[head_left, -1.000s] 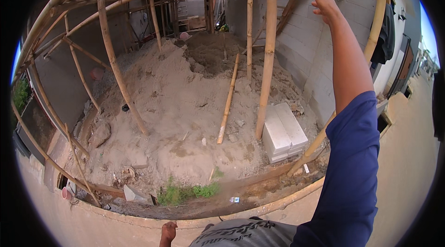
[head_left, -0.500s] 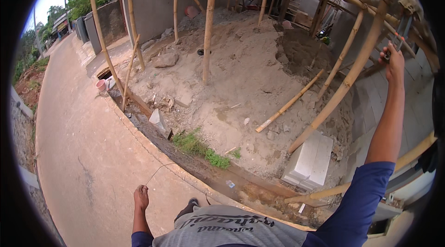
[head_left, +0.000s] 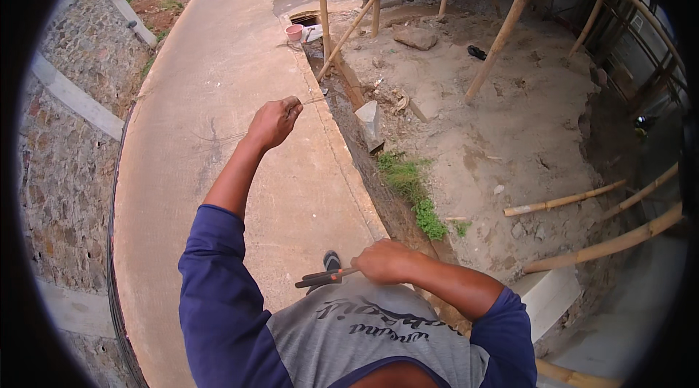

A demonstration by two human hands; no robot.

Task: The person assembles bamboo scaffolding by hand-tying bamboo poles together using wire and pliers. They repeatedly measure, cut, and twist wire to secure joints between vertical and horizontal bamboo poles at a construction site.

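Note:
My left hand [head_left: 275, 123] is raised over the path with its fingers closed in a pinch on a thin wire [head_left: 312, 102]. A short bit of the wire sticks out to the right, and fainter strands trail left of the wrist. Close in front of my grey shirt, my right hand [head_left: 382, 262] is closed round a pair of pliers [head_left: 324, 276]. Their two dark handles, with orange near my fingers, point left and lie slightly apart. The jaws are hidden by the hand.
A concrete path [head_left: 182, 191] runs ahead beside a ditch [head_left: 342, 126] with green weeds [head_left: 411, 184]. Bamboo poles [head_left: 510, 24] stand on a sand heap [head_left: 495, 133] to the right. A pink bucket [head_left: 294, 32] sits at the path's edge; a stone wall [head_left: 73, 169] borders the left.
My view has swung left toward the path. My right hand has come down from the bamboo scaffold to my front with the pliers. My left hand has moved forward with the wire.

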